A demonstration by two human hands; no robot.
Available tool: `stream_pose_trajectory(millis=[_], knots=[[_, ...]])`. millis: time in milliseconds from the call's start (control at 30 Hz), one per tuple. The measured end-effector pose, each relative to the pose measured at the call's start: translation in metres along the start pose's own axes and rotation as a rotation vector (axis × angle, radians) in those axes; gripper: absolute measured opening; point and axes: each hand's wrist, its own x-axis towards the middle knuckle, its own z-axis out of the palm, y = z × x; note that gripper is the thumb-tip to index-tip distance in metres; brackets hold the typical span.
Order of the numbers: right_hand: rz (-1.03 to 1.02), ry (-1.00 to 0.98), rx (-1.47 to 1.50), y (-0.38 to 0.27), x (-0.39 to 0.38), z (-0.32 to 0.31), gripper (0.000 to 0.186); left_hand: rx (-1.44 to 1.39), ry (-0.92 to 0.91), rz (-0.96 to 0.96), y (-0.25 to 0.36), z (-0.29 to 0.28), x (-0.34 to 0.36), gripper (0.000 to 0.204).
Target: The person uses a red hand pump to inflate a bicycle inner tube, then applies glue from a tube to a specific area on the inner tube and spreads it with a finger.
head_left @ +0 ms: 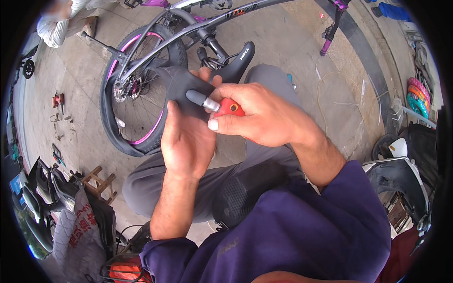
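2 hands [266, 113] hover over pale, jointed paving [302, 47].

Place: seemingly an outdoor bicycle repair spot on paved ground [278, 37]
Work area: an upturned bicycle [240, 11], saddle [236, 66] down, small items [57, 100] scattered nearby
Seating: a low wooden stool [92, 174]
Stack: bright tyre-like rings [417, 96] at the right
Vehicles: parked scooters [396, 172] at both sides, a quilted cover [71, 236] at the left
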Motion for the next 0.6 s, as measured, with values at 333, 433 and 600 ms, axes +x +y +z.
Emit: stream_pose_trajectory(millis=[333,433,600], knots=[[-0.039,-0.031,0.032,0.008,0.002,-0.002,0.032,-0.003,0.028,-0.015,-0.001,0.002,0.001,0.067],[0.064,-0.085,0.090,0.009,0.000,-0.006,0.034,-0.006,0.042,-0.019,-0.003,0.003,0.000,0.066],[0.047,-0.032,0.109,0.005,-0.006,-0.005,0.038,0.029,0.031,0.005,-0.005,-0.003,-0.001,0.062]])
